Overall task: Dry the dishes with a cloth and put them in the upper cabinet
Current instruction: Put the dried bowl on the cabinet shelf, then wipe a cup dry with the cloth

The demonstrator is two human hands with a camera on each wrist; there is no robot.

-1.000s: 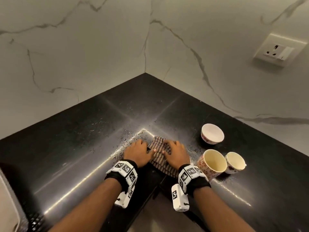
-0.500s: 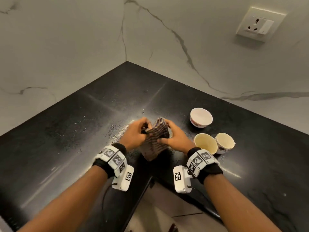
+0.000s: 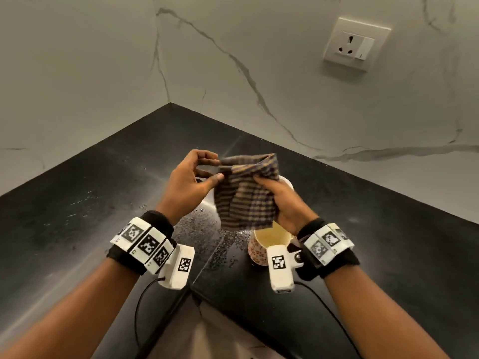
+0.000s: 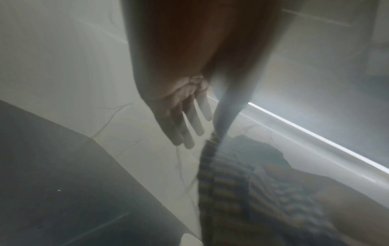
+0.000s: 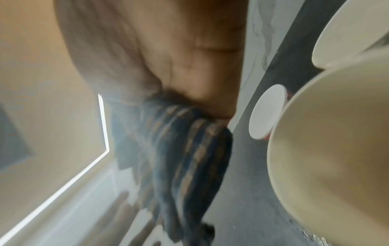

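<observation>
Black tabletop (image 3: 77, 203) in a marble-walled corner: the checked cloth (image 3: 246, 193), flat on it a second ago, is now lifted above the cups, left hand (image 3: 189, 182) pinching its top edge, right hand (image 3: 282, 203) grasping its side; patterned mug (image 3: 259, 251) stands near the front edge.

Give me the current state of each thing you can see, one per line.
Cloth: lifted off the counter, bunched, hanging between both hands.
Left hand: pinching the cloth's upper left edge.
Right hand: gripping the cloth's right side.
Patterned cup: upright on the counter, untouched.
White bowl: upright on the counter, mostly hidden behind the cloth.
Counter: wet, droplets near the cup.
</observation>
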